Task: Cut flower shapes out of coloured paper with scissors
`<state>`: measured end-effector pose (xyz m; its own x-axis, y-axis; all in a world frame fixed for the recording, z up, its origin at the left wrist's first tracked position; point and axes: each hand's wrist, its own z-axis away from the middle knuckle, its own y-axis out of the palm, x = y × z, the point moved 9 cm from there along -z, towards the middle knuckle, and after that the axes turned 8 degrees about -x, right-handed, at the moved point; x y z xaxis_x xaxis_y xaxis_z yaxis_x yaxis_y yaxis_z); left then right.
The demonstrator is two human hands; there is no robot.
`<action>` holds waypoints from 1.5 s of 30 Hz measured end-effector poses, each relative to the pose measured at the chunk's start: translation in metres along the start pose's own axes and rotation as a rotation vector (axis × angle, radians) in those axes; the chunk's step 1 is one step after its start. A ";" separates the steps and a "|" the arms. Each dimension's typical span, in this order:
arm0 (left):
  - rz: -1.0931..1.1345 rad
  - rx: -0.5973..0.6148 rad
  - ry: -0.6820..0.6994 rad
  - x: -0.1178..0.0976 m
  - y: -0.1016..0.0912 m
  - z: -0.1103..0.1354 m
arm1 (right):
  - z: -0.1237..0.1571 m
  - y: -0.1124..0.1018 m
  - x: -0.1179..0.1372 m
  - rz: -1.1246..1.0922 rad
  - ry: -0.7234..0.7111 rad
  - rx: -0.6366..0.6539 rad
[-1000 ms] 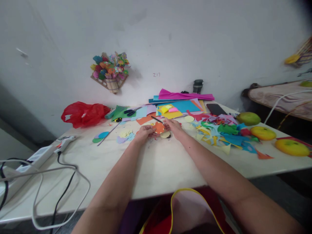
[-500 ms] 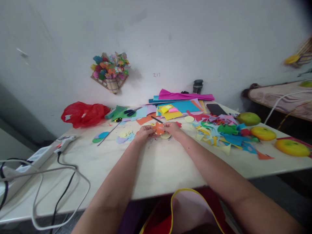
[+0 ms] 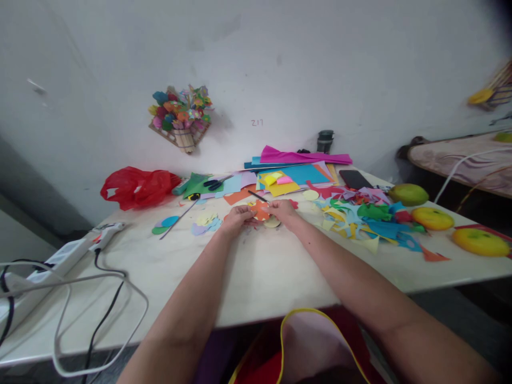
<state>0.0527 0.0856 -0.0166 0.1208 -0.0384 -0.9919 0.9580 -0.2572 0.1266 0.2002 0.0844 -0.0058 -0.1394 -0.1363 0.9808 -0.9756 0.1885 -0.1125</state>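
Observation:
My left hand (image 3: 237,216) and my right hand (image 3: 283,210) both pinch a small orange paper cutout (image 3: 261,210) just above the white table (image 3: 256,266). Each hand's fingers are closed on one side of it. A pale yellow paper circle (image 3: 272,223) lies on the table right under my right hand. A thin dark stick (image 3: 258,196) lies just behind the cutout.
Colored paper sheets (image 3: 296,173) are stacked at the back, with scissors (image 3: 214,184) and a red plastic bag (image 3: 136,186) to the left. Paper scraps (image 3: 368,218), a phone (image 3: 355,179) and round fruits (image 3: 432,218) lie right. A power strip (image 3: 60,256) with cables sits left.
My right hand moved left from the yellow circle and closed on the orange cutout, which my left hand kept holding. Since half a second ago nothing has visibly shifted.

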 end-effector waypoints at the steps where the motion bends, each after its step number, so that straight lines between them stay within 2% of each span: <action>1: 0.001 -0.003 -0.001 0.000 0.000 0.000 | 0.000 0.000 0.000 0.001 0.002 0.000; 17: 0.005 -0.012 -0.008 0.000 -0.001 0.000 | 0.000 0.001 -0.001 -0.005 -0.012 -0.006; 24: 0.095 -0.066 -0.020 -0.001 -0.005 -0.003 | 0.001 0.000 0.001 -0.019 -0.014 -0.009; 32: -0.017 -0.022 0.009 -0.003 -0.001 -0.001 | 0.000 0.001 0.001 -0.009 -0.036 -0.004; 40: 0.052 -0.072 -0.080 -0.002 0.001 0.002 | 0.000 0.001 0.003 -0.008 -0.039 -0.022; 45: 0.093 -0.086 -0.193 0.003 0.002 0.001 | -0.001 -0.002 0.002 0.005 -0.034 -0.047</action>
<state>0.0547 0.0835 -0.0192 0.1659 -0.2438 -0.9555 0.9646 -0.1612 0.2087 0.2018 0.0848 -0.0037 -0.1512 -0.1682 0.9741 -0.9659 0.2346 -0.1094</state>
